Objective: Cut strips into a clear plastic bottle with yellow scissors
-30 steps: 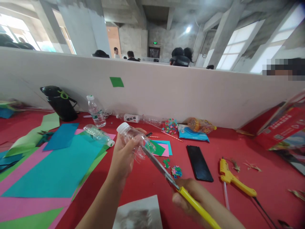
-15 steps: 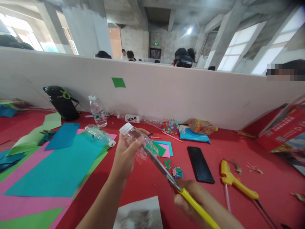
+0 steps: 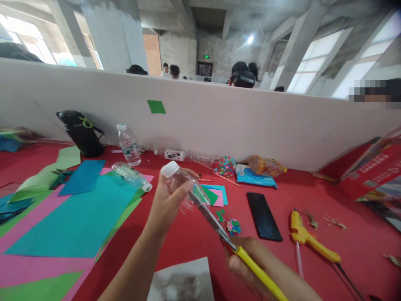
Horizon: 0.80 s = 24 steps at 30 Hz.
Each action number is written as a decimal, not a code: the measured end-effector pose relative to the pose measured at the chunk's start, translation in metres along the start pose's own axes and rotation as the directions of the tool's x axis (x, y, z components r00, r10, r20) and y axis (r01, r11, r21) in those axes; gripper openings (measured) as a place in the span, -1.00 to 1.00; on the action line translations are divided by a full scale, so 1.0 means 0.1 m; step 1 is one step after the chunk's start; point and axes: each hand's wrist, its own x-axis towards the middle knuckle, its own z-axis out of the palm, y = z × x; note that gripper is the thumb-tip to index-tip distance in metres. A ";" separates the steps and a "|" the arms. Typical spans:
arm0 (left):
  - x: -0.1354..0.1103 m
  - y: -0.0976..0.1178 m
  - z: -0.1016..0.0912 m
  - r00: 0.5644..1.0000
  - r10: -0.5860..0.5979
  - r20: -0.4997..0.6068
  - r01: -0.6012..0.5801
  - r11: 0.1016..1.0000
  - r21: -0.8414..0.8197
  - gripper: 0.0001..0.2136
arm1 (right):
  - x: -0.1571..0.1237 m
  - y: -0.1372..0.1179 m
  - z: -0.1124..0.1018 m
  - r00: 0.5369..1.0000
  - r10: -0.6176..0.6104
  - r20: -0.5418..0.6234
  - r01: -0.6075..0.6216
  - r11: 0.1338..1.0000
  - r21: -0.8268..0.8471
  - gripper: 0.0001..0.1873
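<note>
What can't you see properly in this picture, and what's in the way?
All in the head view:
- Left hand: some fingers, behind the clear bottle and the hand itself.
- Right hand: some fingers, behind the hand itself and the scissors.
- Scissor tips: too unclear by the thumb to tell whether they pierce the plastic.
- Printed sheet: picture blurred, bottom edge cuts it off.
- Red box: right edge cuts it off.

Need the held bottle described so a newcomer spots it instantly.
Start at the red tabletop. Over its middle, the left hand grips a clear, white-capped bottle. Unlike the other bottles, it is in hand, with yellow-handled scissors held to it.
</note>
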 end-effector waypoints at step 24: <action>-0.06 0.04 0.07 0.997 0.000 0.081 0.000 1.000 0.003 -0.77 | 0.12 0.13 0.02 0.997 -0.069 0.023 0.070 0.996 -0.054 -0.28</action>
